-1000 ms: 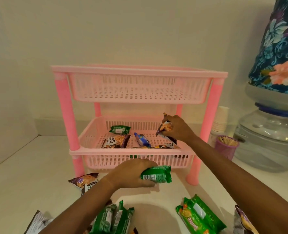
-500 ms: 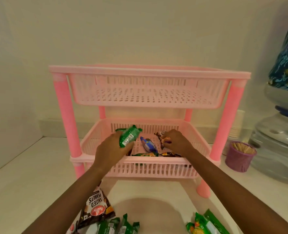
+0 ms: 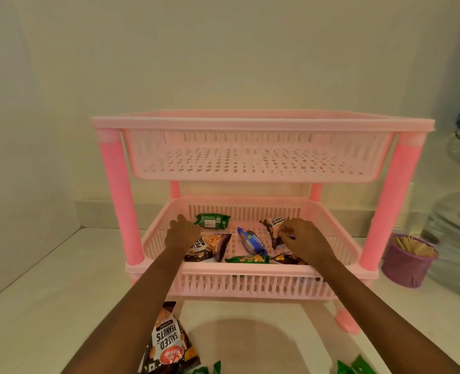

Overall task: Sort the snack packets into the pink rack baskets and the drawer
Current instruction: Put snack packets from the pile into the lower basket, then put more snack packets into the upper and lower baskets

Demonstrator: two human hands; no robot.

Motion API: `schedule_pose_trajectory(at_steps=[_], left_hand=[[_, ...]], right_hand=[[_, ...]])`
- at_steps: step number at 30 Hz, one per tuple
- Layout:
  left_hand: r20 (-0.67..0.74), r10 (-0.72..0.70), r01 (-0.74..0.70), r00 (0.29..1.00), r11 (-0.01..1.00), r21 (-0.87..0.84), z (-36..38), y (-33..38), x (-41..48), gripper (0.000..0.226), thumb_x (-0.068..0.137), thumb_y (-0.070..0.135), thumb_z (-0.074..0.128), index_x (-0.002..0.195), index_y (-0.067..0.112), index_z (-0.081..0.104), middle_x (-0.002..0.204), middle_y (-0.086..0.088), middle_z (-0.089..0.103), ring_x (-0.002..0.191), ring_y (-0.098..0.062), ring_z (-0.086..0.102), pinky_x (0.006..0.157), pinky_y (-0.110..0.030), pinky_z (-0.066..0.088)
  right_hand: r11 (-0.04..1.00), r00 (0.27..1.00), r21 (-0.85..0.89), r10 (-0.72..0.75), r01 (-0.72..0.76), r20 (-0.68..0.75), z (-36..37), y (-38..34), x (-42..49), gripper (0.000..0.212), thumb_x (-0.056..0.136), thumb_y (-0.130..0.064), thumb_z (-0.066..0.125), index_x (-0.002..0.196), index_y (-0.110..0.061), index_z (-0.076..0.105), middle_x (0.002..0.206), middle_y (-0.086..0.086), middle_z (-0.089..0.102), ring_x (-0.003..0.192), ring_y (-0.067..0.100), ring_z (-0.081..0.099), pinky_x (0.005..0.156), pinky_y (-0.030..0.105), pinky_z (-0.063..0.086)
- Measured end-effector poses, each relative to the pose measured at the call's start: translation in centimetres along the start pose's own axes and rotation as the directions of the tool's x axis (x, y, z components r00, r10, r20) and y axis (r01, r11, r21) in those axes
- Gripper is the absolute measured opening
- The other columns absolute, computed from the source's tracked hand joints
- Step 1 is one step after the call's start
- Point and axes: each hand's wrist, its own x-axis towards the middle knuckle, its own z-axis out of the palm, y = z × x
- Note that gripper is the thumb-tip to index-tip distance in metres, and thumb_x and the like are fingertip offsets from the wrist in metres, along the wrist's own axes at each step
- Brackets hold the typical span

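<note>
My left hand (image 3: 181, 234) reaches into the lower pink basket (image 3: 250, 270) and holds the left end of a green packet (image 3: 213, 221) at the back. My right hand (image 3: 305, 242) pinches a dark salted-peanuts packet (image 3: 274, 227) at the basket's right. Between the hands lie another peanuts packet (image 3: 210, 245), a blue biscuit packet (image 3: 251, 240) and a green-orange packet (image 3: 247, 259). Nothing shows in the upper basket (image 3: 250, 124). On the counter in front lie a salted-peanuts packet (image 3: 169, 344) and green packets (image 3: 355, 367) at the bottom edge.
A purple cup of toothpicks (image 3: 409, 261) stands right of the rack, beside a clear water jar (image 3: 455, 233). The rack's pink posts (image 3: 121, 195) frame the lower basket. A wall runs behind and along the left of the white counter.
My left hand lifted a green packet from the counter and carried it to the back of the lower basket. My right hand stayed in the basket on the peanuts packet. The view moved closer.
</note>
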Motion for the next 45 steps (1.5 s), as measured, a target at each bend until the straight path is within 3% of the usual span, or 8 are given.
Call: schedule_pose_trajectory(at_steps=[8,14,19,23,30,34,41,45], left_hand=[[0.322,0.238,-0.175,0.916,0.961,-0.215,-0.3,0.3,-1.3,0.045,0.096,0.014,0.045,0.14,0.007,0.038,0.129,-0.015,0.056,0.109,-0.026,0.057,0.093,-0.031,0.044],[0.137,0.478,-0.488,0.868,0.871,0.051,-1.2,1.3,-5.3,0.038,0.098,0.02,0.041,0.134,0.015,0.05,0.13,-0.01,0.06,0.114,-0.025,0.059,0.094,-0.032,0.045],[0.093,0.586,-0.583,0.805,0.81,-0.06,0.1,1.5,-10.6,0.034,0.097,0.02,0.043,0.129,0.016,0.054,0.113,-0.006,0.065,0.106,-0.022,0.059,0.096,-0.037,0.047],[0.105,0.706,-0.712,0.7,0.701,0.037,2.2,1.2,-15.3,0.047,0.088,0.032,0.038,0.127,0.012,0.055,0.131,-0.012,0.057,0.133,-0.031,0.039,0.116,-0.041,0.022],[0.331,0.737,-0.794,0.589,0.604,0.066,4.2,2.5,-24.0,0.072,0.08,0.062,0.019,0.138,0.024,0.04,0.147,-0.002,0.037,0.146,-0.021,0.014,0.117,-0.033,0.013],[0.594,0.593,-0.777,0.543,0.624,0.087,5.3,2.8,-27.9,0.061,0.09,0.055,0.042,0.143,0.027,0.031,0.148,-0.003,0.038,0.145,-0.022,0.017,0.115,-0.036,0.019],[0.769,0.471,-0.815,0.433,0.569,0.11,6.2,2.6,-32.4,0.101,0.071,0.057,0.068,0.148,0.028,0.011,0.146,-0.008,0.036,0.134,-0.025,0.031,0.109,-0.035,0.027],[0.81,0.365,-0.811,0.459,0.545,0.213,6.4,2.0,-33.9,0.114,0.069,0.05,0.074,0.15,0.019,-0.001,0.145,-0.014,0.034,0.133,-0.028,0.031,0.11,-0.036,0.025]], right_hand=[[0.985,0.965,-0.035,-0.171,0.167,-0.199,-1.3,-1.2,-2.3,0.022,0.09,-0.02,0.053,0.106,-0.011,0.066,0.102,0.009,0.072,0.088,0.023,0.066,0.074,0.03,0.051],[0.954,0.949,0.193,-0.175,0.23,-0.262,-0.7,-1.2,-7.4,0.014,0.082,-0.008,0.06,0.091,-0.002,0.07,0.092,0.01,0.071,0.081,0.016,0.063,0.075,0.031,0.055],[0.911,0.97,0.384,-0.062,0.152,-0.237,-1.3,-0.7,-12.2,0.019,0.075,-0.013,0.054,0.085,-0.008,0.069,0.087,-0.005,0.06,0.087,-0.015,0.052,0.077,0.001,0.04],[0.901,0.983,0.416,-0.051,0.121,-0.176,-2.6,-0.3,-16.0,0.017,0.079,-0.006,0.059,0.085,-0.02,0.067,0.091,0.0,0.06,0.093,-0.004,0.056,0.084,0.007,0.044],[0.969,0.998,0.24,-0.057,0.053,0.009,-4.6,1.3,-22.5,0.013,0.086,-0.015,0.057,0.092,-0.016,0.069,0.097,0.001,0.06,0.092,0.009,0.055,0.077,0.01,0.035],[0.988,0.999,0.153,-0.03,0.025,0.028,-5.5,2.4,-26.4,0.014,0.089,-0.02,0.056,0.099,-0.019,0.066,0.102,-0.005,0.057,0.096,0.005,0.052,0.077,0.001,0.033],[0.995,0.997,0.093,0.012,-0.02,0.081,-6.6,2.5,-31.8,0.034,0.087,-0.035,0.045,0.108,-0.018,0.064,0.103,-0.008,0.053,0.099,0.005,0.052,0.079,0.004,0.033],[1.0,0.955,-0.021,-0.004,0.01,0.297,-6.5,1.4,-34.1,0.054,0.088,-0.037,0.046,0.139,-0.023,0.036,0.14,-0.003,0.036,0.129,0.013,0.038,0.104,0.021,0.033]])
